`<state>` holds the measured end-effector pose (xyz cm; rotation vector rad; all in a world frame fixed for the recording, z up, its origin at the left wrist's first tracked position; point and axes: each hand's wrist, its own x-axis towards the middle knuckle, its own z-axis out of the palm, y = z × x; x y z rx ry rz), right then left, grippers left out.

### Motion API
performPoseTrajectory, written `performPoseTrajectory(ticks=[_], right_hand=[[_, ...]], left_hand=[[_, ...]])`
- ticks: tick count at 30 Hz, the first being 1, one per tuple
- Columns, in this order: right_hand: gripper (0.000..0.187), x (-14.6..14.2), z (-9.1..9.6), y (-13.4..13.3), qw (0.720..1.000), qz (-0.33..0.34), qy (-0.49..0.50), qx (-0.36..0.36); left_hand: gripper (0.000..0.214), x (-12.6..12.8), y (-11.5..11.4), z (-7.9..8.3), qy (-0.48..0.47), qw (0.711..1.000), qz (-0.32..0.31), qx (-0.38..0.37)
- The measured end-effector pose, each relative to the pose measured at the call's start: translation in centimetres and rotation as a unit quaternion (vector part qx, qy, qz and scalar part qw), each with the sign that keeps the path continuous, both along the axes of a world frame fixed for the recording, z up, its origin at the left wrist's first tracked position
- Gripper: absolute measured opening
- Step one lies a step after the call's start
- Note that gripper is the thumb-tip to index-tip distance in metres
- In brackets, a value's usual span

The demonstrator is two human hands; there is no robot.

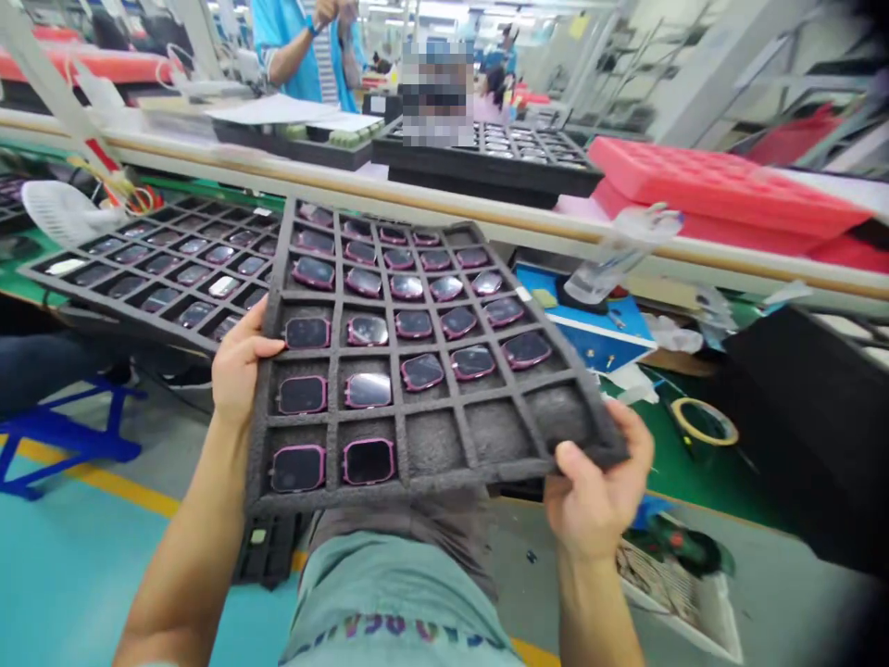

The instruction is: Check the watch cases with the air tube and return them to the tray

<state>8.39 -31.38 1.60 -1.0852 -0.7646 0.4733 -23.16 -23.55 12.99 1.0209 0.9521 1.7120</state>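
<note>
A black foam tray (pixel 431 403) divided into square compartments is held up in front of my body, tilted and slightly bowed. Most compartments hold a smartwatch body (pixel 368 460) with a dark screen and a purple-pink frame; several near the right front corner and one at the far right hold none. My left hand (pixel 240 361) grips the tray's left edge, thumb over the rim. At the near right corner my right hand (pixel 601 477) is closed round the rim, thumb on top. The fingers beneath the tray are mostly hidden.
On the green bench at left lies another filled black tray (pixel 159 264), near a white fan (pixel 66 213). To the right are a blue box (pixel 583 310), a tape roll (pixel 705 421) and a black panel (pixel 812 426). Red foam trays (pixel 722 195) sit behind the rail; a person in blue (pixel 306 56) stands beyond.
</note>
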Motion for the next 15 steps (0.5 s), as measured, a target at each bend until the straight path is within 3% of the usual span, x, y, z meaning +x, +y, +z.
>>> performPoseTrajectory(ticks=[3, 6, 11, 15], right_hand=[[0.06, -0.2, -3.3, -0.2, 0.997, 0.04, 0.011, -0.058], [0.055, -0.7, -5.4, -1.1, 0.996, 0.033, 0.019, -0.083], [0.057, -0.8, -6.8, -3.1, 0.994, 0.0, 0.032, -0.107], [0.055, -0.7, -7.3, -2.2, 0.992, 0.009, 0.049, -0.116]], left_hand=[[0.062, -0.6, 1.2, -1.4, 0.013, 1.0, 0.011, -0.015], [0.064, -1.1, 0.6, -1.6, 0.027, 0.998, 0.033, -0.042], [0.06, -0.6, -1.1, -1.3, 0.049, 0.994, 0.051, -0.086], [0.062, -0.4, 1.4, -2.7, 0.04, 0.995, 0.008, -0.09]])
